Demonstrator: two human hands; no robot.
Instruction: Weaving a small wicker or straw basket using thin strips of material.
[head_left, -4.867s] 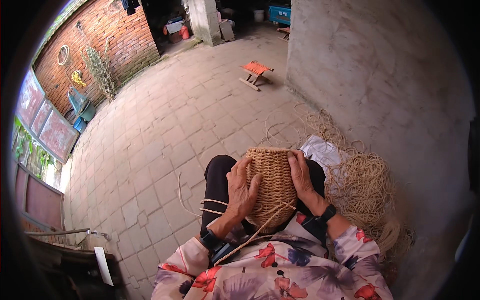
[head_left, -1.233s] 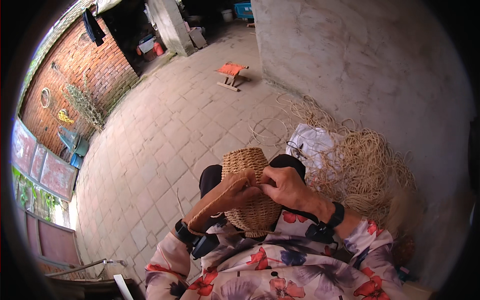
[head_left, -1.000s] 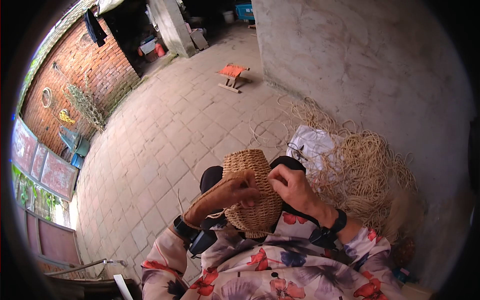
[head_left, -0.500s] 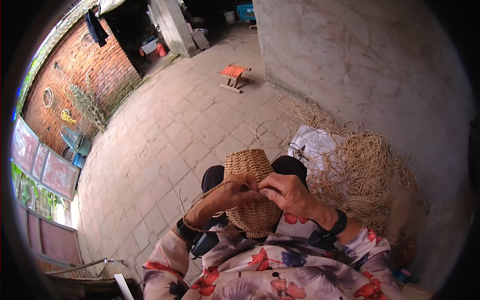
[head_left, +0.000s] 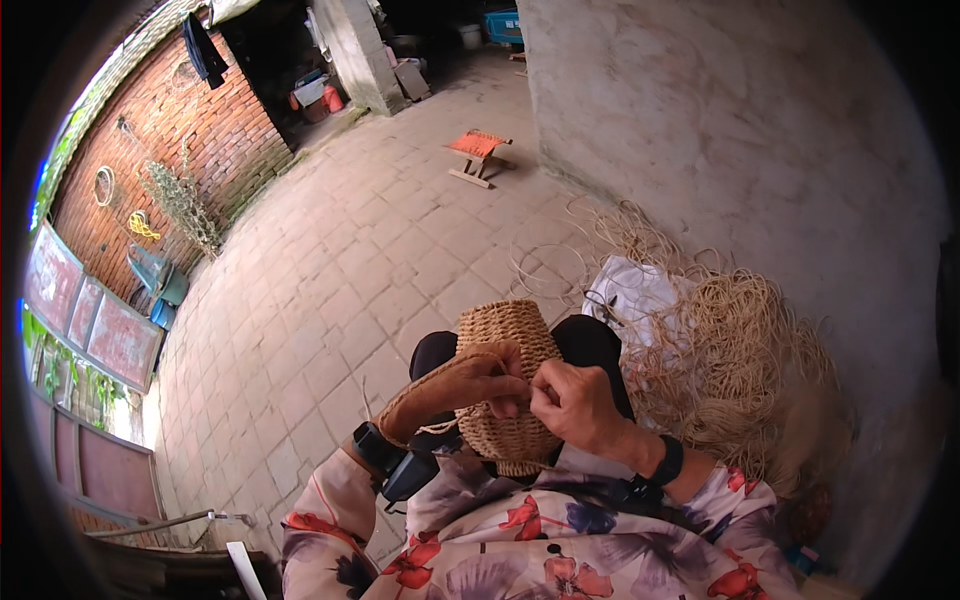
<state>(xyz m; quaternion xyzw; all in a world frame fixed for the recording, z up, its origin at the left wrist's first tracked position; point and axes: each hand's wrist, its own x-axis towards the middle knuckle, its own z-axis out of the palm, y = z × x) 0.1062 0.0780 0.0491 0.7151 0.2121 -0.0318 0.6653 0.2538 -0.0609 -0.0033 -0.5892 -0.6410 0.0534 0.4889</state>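
Note:
A tan woven basket (head_left: 510,325), narrow at the waist and shaped like a vase, sits in my lap between my knees. My left hand (head_left: 478,385) lies across its near side, fingers bent against the weave. A strand of cord (head_left: 425,382) loops over the back of that hand and along the forearm, its loose end sticking up on the left. Close against the left fingertips, my right hand (head_left: 578,405) is closed in a pinch at the basket's right side. Whatever lies between its finger and thumb is too small to make out.
A big tangled heap of cord (head_left: 745,350) lies on the floor at my right, beside a white cloth (head_left: 640,300) with a dark tool (head_left: 603,308) on it. A folding stool (head_left: 479,145) with an orange seat stands ahead. A plastered wall (head_left: 730,130) rises on the right.
My right hand has turned and drawn a little down and toward me, its fingers more tightly curled. The left hand stays on the basket. The whole view has shifted slightly.

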